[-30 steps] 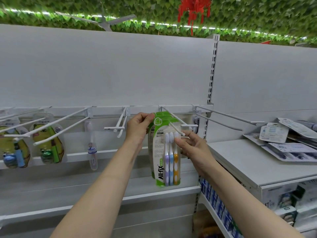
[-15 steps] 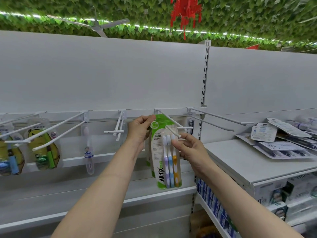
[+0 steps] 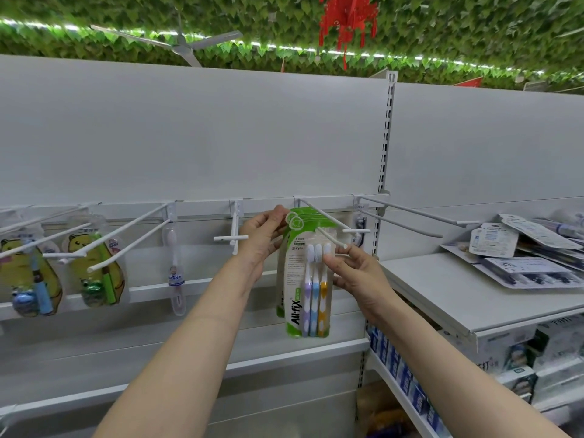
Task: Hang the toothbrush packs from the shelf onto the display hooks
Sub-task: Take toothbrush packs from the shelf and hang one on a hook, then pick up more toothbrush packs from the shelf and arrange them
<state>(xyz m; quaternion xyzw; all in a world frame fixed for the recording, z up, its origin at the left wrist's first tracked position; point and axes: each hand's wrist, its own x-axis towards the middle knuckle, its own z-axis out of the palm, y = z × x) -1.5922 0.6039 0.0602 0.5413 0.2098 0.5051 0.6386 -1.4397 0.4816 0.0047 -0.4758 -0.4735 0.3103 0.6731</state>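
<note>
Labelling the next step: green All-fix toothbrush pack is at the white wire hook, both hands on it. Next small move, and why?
Probably slide the green All-fix three-toothbrush pack back along the white wire display hook toward the rail. The wire appears already threaded through its top; the left hand pinches the top corner, the right hand steadies the side.

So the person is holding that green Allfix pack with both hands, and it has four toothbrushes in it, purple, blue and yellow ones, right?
Not quite. The head view shows three toothbrushes in the green Allfix pack, not four: one purple, one blue, one yellow. The rest holds: the left hand pinches the pack's top and the right hand holds its right edge, by the display hook.
</note>
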